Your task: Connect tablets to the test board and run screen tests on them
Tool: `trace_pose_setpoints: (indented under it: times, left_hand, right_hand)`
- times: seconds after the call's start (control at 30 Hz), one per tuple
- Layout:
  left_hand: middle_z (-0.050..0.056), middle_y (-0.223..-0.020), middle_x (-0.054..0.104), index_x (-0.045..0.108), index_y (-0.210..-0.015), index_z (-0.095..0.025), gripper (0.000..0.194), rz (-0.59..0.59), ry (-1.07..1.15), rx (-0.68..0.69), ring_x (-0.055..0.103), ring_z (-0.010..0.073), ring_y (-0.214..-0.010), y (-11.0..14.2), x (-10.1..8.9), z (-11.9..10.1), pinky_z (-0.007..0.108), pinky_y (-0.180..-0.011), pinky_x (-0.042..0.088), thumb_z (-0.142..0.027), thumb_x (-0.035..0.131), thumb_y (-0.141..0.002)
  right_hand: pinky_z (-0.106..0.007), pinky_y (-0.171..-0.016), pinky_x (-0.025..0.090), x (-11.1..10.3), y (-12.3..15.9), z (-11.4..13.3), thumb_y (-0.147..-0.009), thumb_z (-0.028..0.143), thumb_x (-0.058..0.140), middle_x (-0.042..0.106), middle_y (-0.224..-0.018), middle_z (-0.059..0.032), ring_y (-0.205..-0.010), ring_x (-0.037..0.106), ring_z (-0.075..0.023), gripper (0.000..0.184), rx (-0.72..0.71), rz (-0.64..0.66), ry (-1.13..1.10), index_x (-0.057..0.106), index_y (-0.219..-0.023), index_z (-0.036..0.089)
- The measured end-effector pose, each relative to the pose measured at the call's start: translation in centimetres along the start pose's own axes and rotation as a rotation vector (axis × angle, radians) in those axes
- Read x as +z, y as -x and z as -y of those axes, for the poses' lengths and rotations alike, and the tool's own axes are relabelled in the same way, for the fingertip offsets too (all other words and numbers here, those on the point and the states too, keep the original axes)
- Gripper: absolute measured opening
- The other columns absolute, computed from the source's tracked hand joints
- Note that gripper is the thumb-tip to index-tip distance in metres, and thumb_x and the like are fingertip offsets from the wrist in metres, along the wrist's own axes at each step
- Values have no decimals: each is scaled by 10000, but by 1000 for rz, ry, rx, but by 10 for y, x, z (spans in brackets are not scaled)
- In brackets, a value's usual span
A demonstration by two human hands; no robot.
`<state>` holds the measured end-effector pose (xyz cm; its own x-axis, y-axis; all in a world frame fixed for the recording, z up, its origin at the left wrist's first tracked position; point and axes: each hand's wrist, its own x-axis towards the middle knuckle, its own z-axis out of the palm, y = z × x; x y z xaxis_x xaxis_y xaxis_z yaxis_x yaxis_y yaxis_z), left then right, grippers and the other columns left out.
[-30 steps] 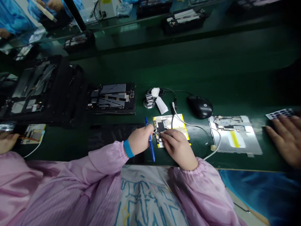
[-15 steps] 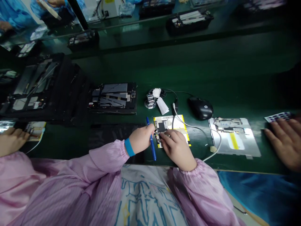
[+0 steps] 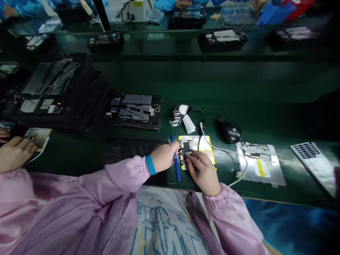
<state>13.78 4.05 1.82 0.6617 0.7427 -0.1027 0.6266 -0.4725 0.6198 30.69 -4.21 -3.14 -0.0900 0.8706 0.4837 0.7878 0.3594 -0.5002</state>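
Left hand (image 3: 165, 157) — fingers closed around blue pen (image 3: 177, 173), right hand (image 3: 204, 173) on yellow-edged assembly (image 3: 191, 145), fingers bent, grip indeterminable, black mouse (image 3: 227, 131) — marked "hp", metal counter (image 3: 176, 117), digits illegible

Single head-worn view, close above bench (image 3: 164, 81), facing forward and down.

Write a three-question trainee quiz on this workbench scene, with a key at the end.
1. True or false: the person's right hand grips the rounded black plastic computer mouse.
2. What colour is the narrow strip on the flat silver metal panel? (a) red (b) yellow (c) green
3. Fill in: the person's ____ holds the slim blue plastic pen.

Key: 1. False; it is at the yellow-edged rectangular device. 2. b. 3. left hand.
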Motion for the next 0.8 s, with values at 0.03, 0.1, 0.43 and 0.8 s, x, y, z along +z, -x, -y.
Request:
trace_pose_setpoints:
  times: [0.03,0.1,0.43,0.8]
  left_hand:
    - [-23,-620,487,387,-770,-207,132,-7,15,3,510,142,-568,0,0,1,251,-541,322,-140,480,-835]
    - [-32,-607,460,377,-762,-209,140,-20,50,9,481,133,-553,-1,0,2,246,-534,309,-149,482,-833]
    - [-60,-561,401,346,-715,-210,175,-96,246,2,399,94,-491,-1,1,-1,229,-513,280,-199,477,-831]
    - [-45,-565,425,374,-719,-212,130,-60,128,-33,431,115,-510,-2,2,-2,234,-525,297,-181,470,-801]
  right_hand:
    - [-449,-824,533,0,0,0,-896,184,515,610,-966,-108,-956,592,-248,213,7,3,6,642,-1067,197]
    - [-452,-812,537,1,0,0,-897,194,517,610,-971,-117,-941,596,-251,205,10,17,22,645,-1057,186]
    - [-449,-811,533,-1,-2,0,-906,196,497,607,-958,-118,-943,584,-253,218,2,35,19,638,-1071,177]
    - [-475,-872,509,-2,-1,-3,-918,217,478,636,-1019,-121,-999,565,-262,277,0,79,31,613,-1156,176]
